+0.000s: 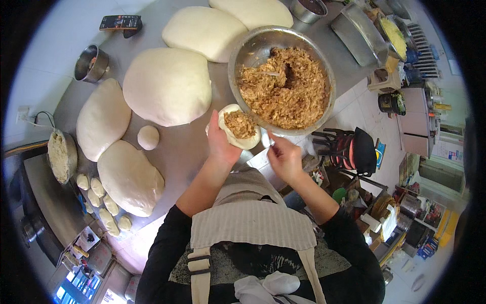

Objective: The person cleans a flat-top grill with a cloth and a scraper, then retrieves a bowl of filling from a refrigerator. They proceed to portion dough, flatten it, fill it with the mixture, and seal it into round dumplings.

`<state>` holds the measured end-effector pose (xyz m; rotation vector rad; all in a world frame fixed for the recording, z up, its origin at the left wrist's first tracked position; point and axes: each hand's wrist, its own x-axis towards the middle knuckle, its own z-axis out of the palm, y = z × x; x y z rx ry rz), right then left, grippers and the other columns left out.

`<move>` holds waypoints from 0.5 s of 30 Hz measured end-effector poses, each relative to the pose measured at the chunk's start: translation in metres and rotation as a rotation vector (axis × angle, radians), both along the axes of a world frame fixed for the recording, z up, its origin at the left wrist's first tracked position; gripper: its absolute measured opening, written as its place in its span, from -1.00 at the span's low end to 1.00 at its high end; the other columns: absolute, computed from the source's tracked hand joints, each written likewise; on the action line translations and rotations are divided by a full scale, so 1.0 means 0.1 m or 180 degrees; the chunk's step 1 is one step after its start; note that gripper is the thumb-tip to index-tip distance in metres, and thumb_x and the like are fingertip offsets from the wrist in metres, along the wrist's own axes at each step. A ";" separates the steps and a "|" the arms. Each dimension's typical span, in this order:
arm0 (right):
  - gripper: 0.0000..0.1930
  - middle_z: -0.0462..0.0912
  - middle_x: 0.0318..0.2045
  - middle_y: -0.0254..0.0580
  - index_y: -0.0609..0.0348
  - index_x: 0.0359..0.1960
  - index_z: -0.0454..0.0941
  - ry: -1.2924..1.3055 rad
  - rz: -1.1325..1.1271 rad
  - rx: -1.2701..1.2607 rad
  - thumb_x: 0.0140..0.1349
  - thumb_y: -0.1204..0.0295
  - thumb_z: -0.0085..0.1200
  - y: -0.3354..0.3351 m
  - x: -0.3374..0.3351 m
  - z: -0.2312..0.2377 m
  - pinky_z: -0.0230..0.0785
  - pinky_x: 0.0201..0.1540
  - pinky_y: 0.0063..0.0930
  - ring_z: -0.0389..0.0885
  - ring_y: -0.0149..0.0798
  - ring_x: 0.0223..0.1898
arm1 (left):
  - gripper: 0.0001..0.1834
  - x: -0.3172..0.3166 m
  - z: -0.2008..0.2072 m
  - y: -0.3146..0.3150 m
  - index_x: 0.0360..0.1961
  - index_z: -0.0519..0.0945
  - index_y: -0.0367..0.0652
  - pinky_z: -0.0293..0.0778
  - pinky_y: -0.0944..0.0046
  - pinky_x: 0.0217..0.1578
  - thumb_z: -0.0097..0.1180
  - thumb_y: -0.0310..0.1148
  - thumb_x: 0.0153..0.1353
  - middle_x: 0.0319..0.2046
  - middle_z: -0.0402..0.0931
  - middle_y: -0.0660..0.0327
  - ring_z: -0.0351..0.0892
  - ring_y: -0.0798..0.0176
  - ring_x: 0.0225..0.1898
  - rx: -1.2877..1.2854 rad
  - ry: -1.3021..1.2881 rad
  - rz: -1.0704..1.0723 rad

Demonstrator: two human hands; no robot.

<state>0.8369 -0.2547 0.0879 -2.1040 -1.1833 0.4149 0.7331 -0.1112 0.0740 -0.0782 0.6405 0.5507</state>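
A round of dough [229, 112] lies cupped in my left hand [223, 142], its middle heaped with brown chopped filling [240, 124]. Just right of it is my right hand [284, 158], closed, with the index finger near the bowl's lower rim. Whatever the right fingers pinch, if anything, is too small to make out. Beyond both hands stands a large steel bowl [234, 76] of the same brown filling [304, 93]. A pale, thin utensil end [270, 74] pokes out of that filling. A small dough ball [148, 137] sits on the table to the left.
Large dough mounds [167, 86] cover much of the steel table [177, 147]. Small dough pieces [109, 205] lie at the left edge, near a tub of pale dough [62, 156]. A steel pot [91, 64] and a phone [120, 23] stand far left. Stacked stools [349, 149] are right.
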 end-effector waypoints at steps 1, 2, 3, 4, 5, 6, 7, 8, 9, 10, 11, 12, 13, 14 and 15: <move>-0.51 0.59 -0.59 -0.09 0.25 0.04 0.58 0.0175 -0.0647 -0.0092 -0.02 0.69 0.10 -0.06 -0.05 -0.04 0.44 -0.50 -0.40 0.57 -0.25 -0.60 | -0.35 0.01 0.00 -0.02 0.19 0.39 -0.22 0.27 -0.06 0.24 -0.44 0.11 0.45 0.12 0.45 0.03 0.42 -0.03 0.17 -0.0061 0.0191 0.0079; -0.52 0.55 -0.65 -0.12 0.27 0.05 0.58 0.0242 -0.0827 -0.0143 -0.01 0.66 0.11 -0.08 -0.10 -0.08 0.41 -0.52 -0.43 0.54 -0.31 -0.63 | -0.36 0.01 -0.01 -0.05 0.19 0.39 -0.21 0.27 -0.06 0.24 -0.42 0.11 0.44 0.12 0.46 0.04 0.42 -0.02 0.17 0.0007 0.0062 0.0100; -0.50 0.56 -0.64 -0.10 0.27 0.06 0.57 -0.0195 -0.0308 -0.0048 -0.02 0.67 0.11 -0.10 -0.14 -0.10 0.43 -0.51 -0.40 0.54 -0.28 -0.63 | -0.36 0.02 -0.02 -0.07 0.19 0.39 -0.21 0.27 -0.06 0.24 -0.42 0.10 0.44 0.12 0.46 0.05 0.42 -0.01 0.17 0.0086 -0.0024 0.0084; -0.50 0.56 -0.64 -0.10 0.25 0.07 0.57 -0.0335 0.0118 0.0191 -0.02 0.68 0.11 -0.10 -0.15 -0.10 0.43 -0.51 -0.39 0.54 -0.27 -0.64 | -0.36 0.02 -0.02 -0.08 0.18 0.39 -0.21 0.27 -0.05 0.25 -0.41 0.10 0.44 0.12 0.46 0.05 0.42 -0.01 0.17 0.0066 0.0008 0.0077; -0.50 0.57 -0.63 -0.08 0.25 0.06 0.58 -0.0488 0.0566 0.0169 -0.03 0.68 0.10 -0.09 -0.12 -0.07 0.44 -0.50 -0.39 0.54 -0.27 -0.63 | -0.36 0.02 -0.03 -0.10 0.18 0.40 -0.21 0.27 -0.05 0.25 -0.41 0.10 0.44 0.12 0.46 0.05 0.42 -0.01 0.17 -0.0109 -0.0171 0.0037; -0.49 0.58 -0.62 -0.07 0.24 0.05 0.59 -0.0530 0.0722 0.0252 -0.04 0.68 0.10 -0.06 -0.09 -0.03 0.45 -0.48 -0.39 0.55 -0.26 -0.62 | -0.37 0.02 -0.04 -0.11 0.18 0.40 -0.22 0.28 -0.05 0.24 -0.40 0.09 0.43 0.11 0.47 0.05 0.43 0.00 0.17 -0.0011 0.0040 0.0066; -0.50 0.58 -0.61 -0.06 0.25 0.04 0.59 -0.0318 0.0367 0.0224 -0.04 0.68 0.09 -0.03 -0.02 0.06 0.44 -0.48 -0.40 0.55 -0.27 -0.61 | -0.37 0.02 -0.04 -0.12 0.18 0.41 -0.22 0.29 -0.05 0.23 -0.41 0.08 0.43 0.10 0.48 0.06 0.43 0.00 0.16 0.0034 0.0107 0.0073; -0.50 0.58 -0.61 -0.06 0.27 0.04 0.59 -0.0044 0.0157 -0.0006 -0.05 0.68 0.09 0.00 0.09 0.15 0.43 -0.48 -0.41 0.55 -0.29 -0.59 | -0.37 0.01 -0.04 -0.12 0.17 0.41 -0.22 0.29 -0.05 0.22 -0.41 0.08 0.43 0.09 0.48 0.06 0.44 0.00 0.15 0.0062 0.0092 0.0064; -0.51 0.58 -0.61 -0.05 0.28 0.03 0.59 0.0290 -0.0037 -0.0411 -0.05 0.68 0.09 0.03 0.20 0.26 0.43 -0.48 -0.42 0.56 -0.30 -0.58 | -0.37 0.00 -0.04 -0.13 0.16 0.42 -0.23 0.30 -0.05 0.21 -0.41 0.07 0.44 0.08 0.49 0.06 0.45 0.01 0.14 0.0189 0.0226 0.0105; -0.53 0.55 -0.63 -0.08 0.27 0.03 0.60 0.0036 -0.0357 -0.0918 -0.02 0.66 0.08 0.07 0.30 0.34 0.40 -0.50 -0.44 0.54 -0.35 -0.59 | -0.38 0.00 -0.03 -0.13 0.15 0.42 -0.22 0.30 -0.05 0.21 -0.41 0.07 0.44 0.07 0.49 0.06 0.45 0.00 0.13 0.0110 0.0084 0.0038; -0.55 0.53 -0.65 -0.09 0.28 0.01 0.60 0.0257 -0.0392 -0.0852 0.00 0.64 0.08 0.14 0.36 0.40 0.37 -0.54 -0.43 0.52 -0.35 -0.62 | -0.38 0.00 -0.03 -0.13 0.15 0.43 -0.22 0.31 -0.04 0.21 -0.41 0.07 0.43 0.06 0.50 0.06 0.45 0.00 0.13 0.0143 0.0076 0.0027; -0.57 0.54 -0.64 -0.09 0.28 0.00 0.60 0.0522 0.0011 -0.0718 0.00 0.64 0.08 0.15 0.32 0.44 0.36 -0.54 -0.42 0.52 -0.33 -0.63 | -0.38 0.00 -0.03 -0.13 0.14 0.43 -0.22 0.31 -0.04 0.20 -0.41 0.07 0.43 0.06 0.50 0.06 0.46 0.00 0.12 0.0148 0.0030 0.0013; -0.58 0.54 -0.64 -0.09 0.29 -0.01 0.60 0.0497 0.0008 -0.0770 0.01 0.63 0.09 0.17 0.30 0.46 0.36 -0.54 -0.42 0.51 -0.31 -0.64 | -0.38 -0.01 -0.02 -0.14 0.13 0.43 -0.22 0.31 -0.04 0.21 -0.42 0.07 0.44 0.05 0.50 0.05 0.46 0.00 0.11 0.0148 0.0014 0.0022; -0.59 0.55 -0.62 -0.07 0.31 -0.02 0.60 0.0506 0.0196 -0.0537 0.01 0.63 0.10 0.16 0.21 0.44 0.39 -0.53 -0.38 0.53 -0.25 -0.64 | -0.38 -0.01 -0.01 -0.14 0.13 0.44 -0.22 0.31 -0.04 0.21 -0.42 0.06 0.44 0.05 0.50 0.05 0.47 0.00 0.11 0.0109 -0.0031 0.0052; -0.60 0.56 -0.61 -0.04 0.32 -0.02 0.60 0.0484 0.0281 -0.0513 0.01 0.62 0.12 0.12 0.10 0.42 0.42 -0.51 -0.35 0.55 -0.20 -0.63 | -0.39 -0.02 -0.01 -0.15 0.12 0.44 -0.22 0.31 -0.04 0.21 -0.43 0.06 0.44 0.05 0.50 0.05 0.47 0.00 0.10 -0.0043 -0.0146 0.0046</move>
